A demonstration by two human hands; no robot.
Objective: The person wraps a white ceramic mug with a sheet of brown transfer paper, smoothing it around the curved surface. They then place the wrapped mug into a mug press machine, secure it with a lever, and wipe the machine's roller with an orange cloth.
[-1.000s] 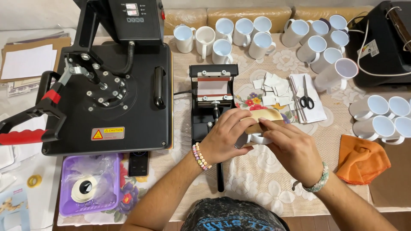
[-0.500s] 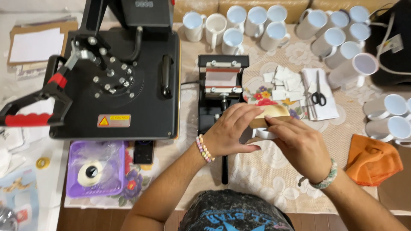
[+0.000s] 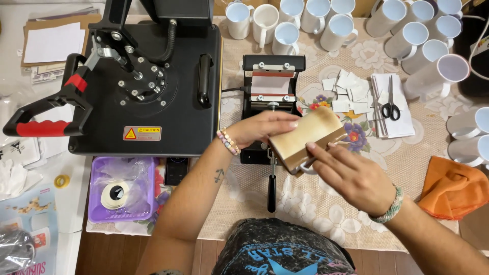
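Both hands hold a mug wrapped in tan, scorched-looking paper (image 3: 307,138), lying tilted above the lace-patterned worktop (image 3: 316,214) just in front of the black mug press (image 3: 272,91). Left hand (image 3: 265,128) cups the top, fingers curled over the wrap; right hand (image 3: 351,175) presses flat against the side, fingers together, near what is probably the white handle, partly hidden. Left of them sits a big flat black heat press (image 3: 147,86) with red-gripped lever. Purple plastic basket (image 3: 122,191) holds a tape roll under clear film. White glossy mugs (image 3: 336,25) crowd the far edge; scissors (image 3: 390,104) lie on paper slips; crumpled orange cloth (image 3: 453,186) at right.
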